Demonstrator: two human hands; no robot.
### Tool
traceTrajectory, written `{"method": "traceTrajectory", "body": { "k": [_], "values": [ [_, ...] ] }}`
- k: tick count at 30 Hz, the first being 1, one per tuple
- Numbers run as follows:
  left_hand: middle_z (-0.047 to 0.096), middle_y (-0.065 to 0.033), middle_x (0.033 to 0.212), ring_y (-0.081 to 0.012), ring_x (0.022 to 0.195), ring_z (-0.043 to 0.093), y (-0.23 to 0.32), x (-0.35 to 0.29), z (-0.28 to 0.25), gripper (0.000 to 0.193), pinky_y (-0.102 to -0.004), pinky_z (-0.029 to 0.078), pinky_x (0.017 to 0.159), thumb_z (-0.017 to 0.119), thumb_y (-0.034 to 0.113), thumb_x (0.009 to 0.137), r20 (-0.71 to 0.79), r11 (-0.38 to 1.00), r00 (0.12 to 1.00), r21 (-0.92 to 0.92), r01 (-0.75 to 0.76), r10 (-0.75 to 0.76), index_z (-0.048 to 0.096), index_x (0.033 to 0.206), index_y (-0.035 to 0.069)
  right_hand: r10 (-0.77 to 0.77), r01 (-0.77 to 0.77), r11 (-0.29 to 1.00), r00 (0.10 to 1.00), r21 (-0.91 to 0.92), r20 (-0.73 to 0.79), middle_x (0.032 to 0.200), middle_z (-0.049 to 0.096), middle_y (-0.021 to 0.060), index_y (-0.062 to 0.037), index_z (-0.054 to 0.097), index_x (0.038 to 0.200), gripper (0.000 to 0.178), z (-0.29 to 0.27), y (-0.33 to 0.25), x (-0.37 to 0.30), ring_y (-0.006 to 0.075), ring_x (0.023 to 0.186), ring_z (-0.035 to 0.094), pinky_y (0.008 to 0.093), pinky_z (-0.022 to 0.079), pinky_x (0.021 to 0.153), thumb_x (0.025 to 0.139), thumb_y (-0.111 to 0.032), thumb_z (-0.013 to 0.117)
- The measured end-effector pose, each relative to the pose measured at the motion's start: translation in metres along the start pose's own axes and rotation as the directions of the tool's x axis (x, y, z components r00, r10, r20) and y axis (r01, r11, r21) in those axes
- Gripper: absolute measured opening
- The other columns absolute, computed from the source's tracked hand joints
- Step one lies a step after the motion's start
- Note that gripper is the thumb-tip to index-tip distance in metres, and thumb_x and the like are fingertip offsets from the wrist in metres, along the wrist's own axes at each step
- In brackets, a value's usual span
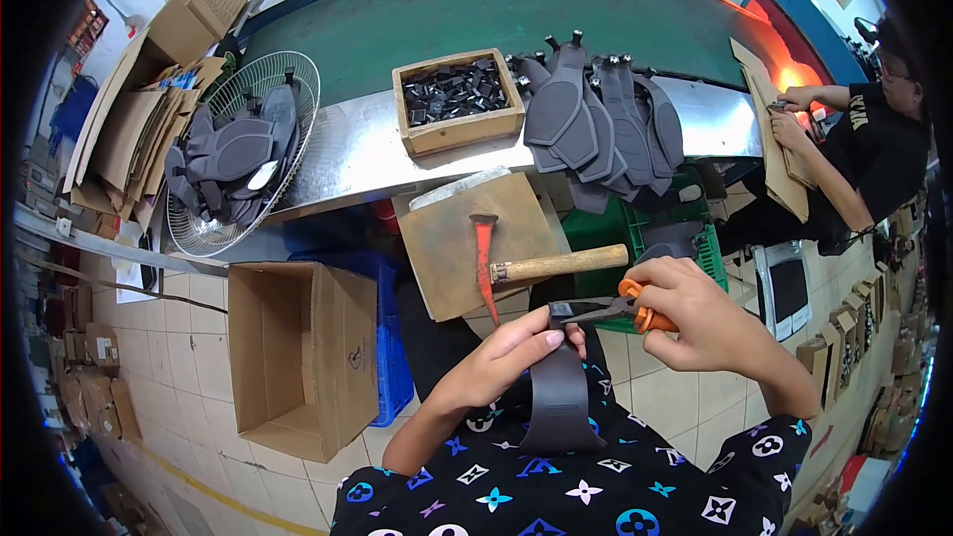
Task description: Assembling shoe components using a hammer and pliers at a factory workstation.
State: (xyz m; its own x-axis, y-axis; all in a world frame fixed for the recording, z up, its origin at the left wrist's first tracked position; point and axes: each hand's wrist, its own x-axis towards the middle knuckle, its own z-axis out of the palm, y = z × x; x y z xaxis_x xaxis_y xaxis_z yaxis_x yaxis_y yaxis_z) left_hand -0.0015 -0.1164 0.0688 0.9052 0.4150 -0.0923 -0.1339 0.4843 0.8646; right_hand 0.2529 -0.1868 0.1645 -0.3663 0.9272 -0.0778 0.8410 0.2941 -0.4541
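Note:
My left hand (508,359) pinches the narrow end of a dark grey shaped pad (562,399), which hangs down over my lap. At that end sits a small black clip (564,311). Orange-handled pliers (617,307) are gripped in my right hand (700,316), with their jaws at the clip; whether they bite on it is too small to tell. Just beyond my hands, a hammer (566,262) with a wooden handle and worn red head (483,248) lies across a brown board (432,260).
A wooden box (462,139) of black clips and a pile of grey pads (571,109) rest on the metal bench edge (347,149). A wire basket (310,99) holds more pads. An open carton (303,357) stands at left. A co-worker (844,154) works at right.

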Motion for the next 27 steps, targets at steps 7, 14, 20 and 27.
{"method": "traceTrajectory", "body": {
  "k": [7,14,20,27],
  "values": [
    [0.06,-0.0079,0.109,-0.0144,0.107,0.055,0.0014,-0.0019,0.0007,0.029,-0.03,0.042,0.097,0.042,0.022,0.106,-0.011,1.0,1.0,0.006,-0.006,0.006,0.055,0.116,-0.001,0.038,-0.039,0.999,0.999,0.036,0.008,0.112,0.06,0.0146,0.0023,0.065,0.097,0.027,0.001,-0.0048,-0.0015,0.0302,0.103,0.058,0.0383,0.043,0.089,0.074,-0.013,0.065],
    [0.059,-0.0077,0.109,-0.0141,0.107,0.054,0.001,-0.0022,-0.0003,0.028,-0.0298,0.041,0.098,0.042,0.022,0.106,-0.002,1.0,1.0,0.002,-0.005,0.005,0.054,0.116,-0.001,0.043,-0.043,0.999,0.999,0.017,0.0,0.114,0.058,0.0158,0.0032,0.064,0.1,0.03,-0.002,-0.006,-0.0048,0.0308,0.105,0.056,0.0384,0.043,0.089,0.073,-0.011,0.064],
    [0.059,-0.0074,0.11,-0.0141,0.108,0.054,-0.0036,-0.0008,-0.0002,0.028,-0.0299,0.041,0.099,0.042,0.022,0.106,0.006,1.0,1.0,0.001,-0.022,0.022,0.054,0.116,-0.001,0.031,-0.031,0.999,0.999,0.015,0.011,0.113,0.058,0.0156,0.0024,0.063,0.096,0.027,-0.0027,-0.0054,-0.0017,0.0312,0.104,0.056,0.0386,0.043,0.089,0.073,-0.011,0.064],
    [0.058,-0.0072,0.11,-0.0145,0.108,0.054,-0.0016,-0.0016,0.0016,0.028,-0.0302,0.04,0.099,0.042,0.022,0.107,0.002,0.999,1.0,-0.035,0.014,-0.014,0.054,0.117,-0.001,0.047,-0.047,0.999,0.999,0.026,0.025,0.111,0.058,0.0148,0.0014,0.062,0.095,0.025,-0.0032,-0.0063,-0.0026,0.0308,0.103,0.056,0.0385,0.043,0.089,0.074,-0.012,0.064]
  ]
}}
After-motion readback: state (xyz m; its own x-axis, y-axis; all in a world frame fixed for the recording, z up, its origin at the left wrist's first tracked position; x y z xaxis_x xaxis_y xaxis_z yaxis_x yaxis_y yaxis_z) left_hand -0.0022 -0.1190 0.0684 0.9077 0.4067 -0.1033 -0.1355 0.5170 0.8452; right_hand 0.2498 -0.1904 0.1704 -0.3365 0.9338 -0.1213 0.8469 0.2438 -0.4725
